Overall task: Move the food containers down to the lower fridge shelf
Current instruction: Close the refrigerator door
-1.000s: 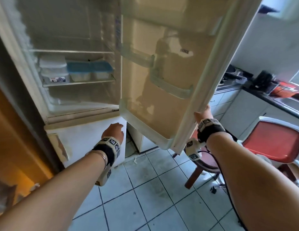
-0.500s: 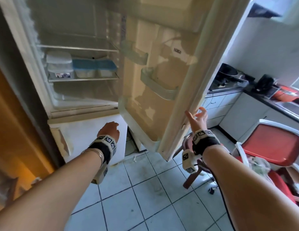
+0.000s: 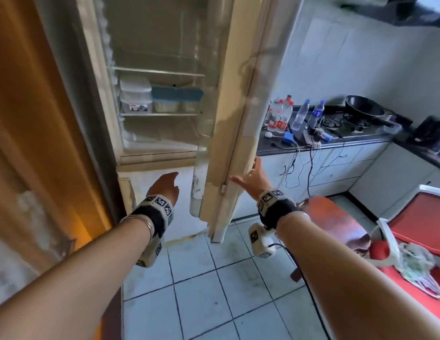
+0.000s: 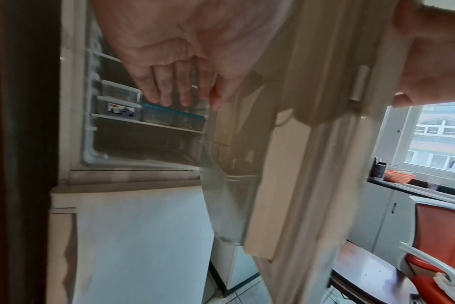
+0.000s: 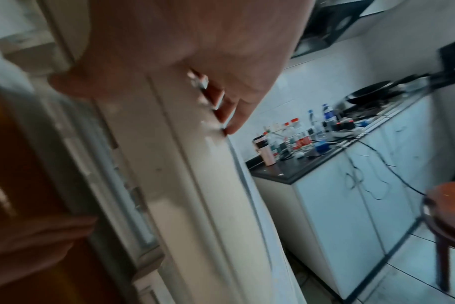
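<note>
Fridge door [image 3: 228, 133] stands ajar. Food containers [image 3: 160, 98] sit on the shelf [image 3: 160, 114] inside, left of the door. Right hand [image 3: 251, 179], fingers spread, touches the door's edge; left hand [image 3: 165, 185], fingers straight and together, hovers left of it, holding nothing.

the food containers [image 3: 160, 99] were set side by side on a shelf [image 3: 158, 114] inside the fridge, the open door [image 3: 238, 114] to their right, the counter [image 3: 319, 143] beyond it.
</note>
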The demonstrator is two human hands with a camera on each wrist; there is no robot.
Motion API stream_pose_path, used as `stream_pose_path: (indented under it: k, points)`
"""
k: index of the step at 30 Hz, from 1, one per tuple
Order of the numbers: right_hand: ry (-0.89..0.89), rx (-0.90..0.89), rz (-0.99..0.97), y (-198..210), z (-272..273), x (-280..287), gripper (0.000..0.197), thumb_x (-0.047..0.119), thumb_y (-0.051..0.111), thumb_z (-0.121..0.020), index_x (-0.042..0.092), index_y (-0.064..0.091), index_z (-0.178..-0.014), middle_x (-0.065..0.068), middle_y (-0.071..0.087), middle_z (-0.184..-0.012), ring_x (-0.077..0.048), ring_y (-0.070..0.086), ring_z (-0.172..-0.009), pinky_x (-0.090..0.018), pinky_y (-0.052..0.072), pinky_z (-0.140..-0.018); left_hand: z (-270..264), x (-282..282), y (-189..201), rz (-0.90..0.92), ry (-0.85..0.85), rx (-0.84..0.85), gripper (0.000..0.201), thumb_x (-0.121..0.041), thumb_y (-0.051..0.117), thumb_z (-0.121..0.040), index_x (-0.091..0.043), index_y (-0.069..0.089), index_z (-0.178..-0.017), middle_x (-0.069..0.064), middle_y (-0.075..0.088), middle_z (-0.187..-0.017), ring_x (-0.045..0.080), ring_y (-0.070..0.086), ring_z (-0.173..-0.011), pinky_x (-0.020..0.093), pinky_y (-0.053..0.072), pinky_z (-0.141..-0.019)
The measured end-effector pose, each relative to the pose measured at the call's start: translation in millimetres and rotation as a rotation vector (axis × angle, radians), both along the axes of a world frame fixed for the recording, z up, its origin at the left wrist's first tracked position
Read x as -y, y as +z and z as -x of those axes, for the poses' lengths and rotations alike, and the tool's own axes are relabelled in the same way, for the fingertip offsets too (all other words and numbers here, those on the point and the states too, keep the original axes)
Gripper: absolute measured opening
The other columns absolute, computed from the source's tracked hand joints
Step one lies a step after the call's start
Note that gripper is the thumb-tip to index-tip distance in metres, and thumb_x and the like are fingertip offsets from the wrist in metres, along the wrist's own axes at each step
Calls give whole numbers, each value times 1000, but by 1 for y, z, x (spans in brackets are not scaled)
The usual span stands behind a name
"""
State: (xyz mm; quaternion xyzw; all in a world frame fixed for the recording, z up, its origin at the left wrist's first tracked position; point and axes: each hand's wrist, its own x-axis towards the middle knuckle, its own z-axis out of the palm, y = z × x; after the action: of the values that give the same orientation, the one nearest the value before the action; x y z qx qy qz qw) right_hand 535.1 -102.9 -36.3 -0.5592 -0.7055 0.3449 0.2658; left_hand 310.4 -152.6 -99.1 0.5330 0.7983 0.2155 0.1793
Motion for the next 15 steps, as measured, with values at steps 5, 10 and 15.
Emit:
stream_pose_path:
  k: [5,10,15]
  points:
    - [121,-18,-21,0,66,7,79,36,73,-77,9,31,-138,-13,50,-136,-27,53,-122,-38,46,-103,30,19,13,-89,40,6,53,-15,46,-95,-13,32,-146,11,38,-151,27,39,-137,35,33,-115]
    - [217,7,-50,1,138,3,53,28,59,-89,10,36,-133,-11,58,-128,-30,59,-116,-43,49,-99,51,25,35,-244,55,253,56,-19,60,-89,-16,40,-141,8,54,-139,26,52,-127,32,40,-105]
    - [316,129,-80,2,204,-18,52,18,53,-92,8,33,-139,-13,54,-136,-30,56,-121,-36,44,-99,84,9,57,-353,215,482,71,-29,66,-84,-18,30,-144,6,53,-136,26,51,-125,44,39,-108]
